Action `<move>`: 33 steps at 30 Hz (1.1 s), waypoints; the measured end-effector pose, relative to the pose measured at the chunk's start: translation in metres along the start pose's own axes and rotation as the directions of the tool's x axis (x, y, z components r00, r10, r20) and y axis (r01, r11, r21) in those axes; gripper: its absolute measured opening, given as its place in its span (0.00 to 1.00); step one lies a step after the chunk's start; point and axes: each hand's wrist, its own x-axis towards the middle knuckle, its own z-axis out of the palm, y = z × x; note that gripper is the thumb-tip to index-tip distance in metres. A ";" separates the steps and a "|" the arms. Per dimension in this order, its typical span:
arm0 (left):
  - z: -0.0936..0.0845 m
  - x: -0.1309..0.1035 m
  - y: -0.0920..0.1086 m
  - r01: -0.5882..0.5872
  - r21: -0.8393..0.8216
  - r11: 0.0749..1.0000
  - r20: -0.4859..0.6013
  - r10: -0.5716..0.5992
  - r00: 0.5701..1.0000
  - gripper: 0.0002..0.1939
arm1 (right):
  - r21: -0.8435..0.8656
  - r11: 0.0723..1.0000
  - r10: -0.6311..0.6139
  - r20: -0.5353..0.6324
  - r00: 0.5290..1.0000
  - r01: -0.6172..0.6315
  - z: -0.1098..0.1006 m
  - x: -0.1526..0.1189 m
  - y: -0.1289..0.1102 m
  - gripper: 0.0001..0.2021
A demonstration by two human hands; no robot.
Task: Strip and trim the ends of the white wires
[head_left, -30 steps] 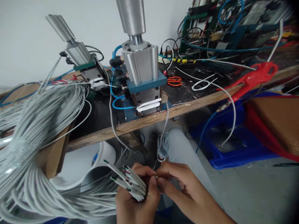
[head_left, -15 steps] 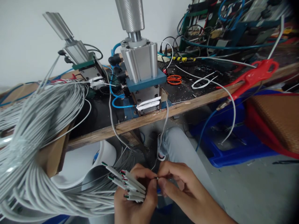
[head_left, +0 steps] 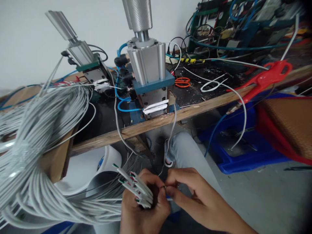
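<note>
In my left hand [head_left: 146, 208] is a bunch of grey cables [head_left: 137, 188], its fingers wrapped round them. Their cut ends point up and to the left, with small red, green and dark wire cores showing. My left thumb and forefinger also pinch a tiny dark wire end at the right of the bunch. My right hand [head_left: 188, 191] meets them there, thumb and forefinger pressed together on the same small wire end, which the fingertips mostly cover. From the bunch, the cables run left into a large coil of grey cable [head_left: 48, 130] on the bench.
Two pneumatic presses [head_left: 148, 65] [head_left: 80, 53] stand on the wood-edged bench [head_left: 109, 138]. A red air gun [head_left: 265, 79] hangs over the edge at right, above a blue stool [head_left: 239, 156]. Orange-handled scissors [head_left: 182, 82] lie behind. A white bucket [head_left: 113, 161] stands below the bench.
The cable bunch has tilted and shifted slightly right with my left hand. Both hands stay pinched together at the wire end, and the right wrist has turned a little.
</note>
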 end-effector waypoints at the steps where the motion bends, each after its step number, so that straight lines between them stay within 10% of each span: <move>1: -0.001 0.000 -0.002 -0.011 0.009 1.000 0.028 0.011 1.000 0.08 | -0.025 1.000 -0.014 0.019 1.000 0.014 -0.003 0.001 -0.001 0.11; 12: -0.017 0.006 0.001 0.213 0.058 0.975 0.339 -0.220 0.915 0.05 | -0.148 0.988 -0.019 0.203 0.979 0.050 -0.019 0.003 0.000 0.09; 19: -0.005 0.014 0.014 0.363 -0.010 0.932 0.203 -0.353 0.913 0.05 | 0.095 0.994 0.046 0.098 0.994 -0.055 -0.012 0.004 0.002 0.13; 25: 0.008 0.012 0.028 0.462 -0.326 0.825 0.006 -0.487 0.873 0.06 | 0.749 0.654 0.168 -0.009 0.986 -0.104 0.031 0.000 0.023 0.18; 33: 0.011 0.003 0.028 0.546 -0.449 0.707 -0.005 -0.613 0.790 0.09 | 0.892 0.453 0.205 -0.112 0.972 0.008 0.056 0.003 0.022 0.17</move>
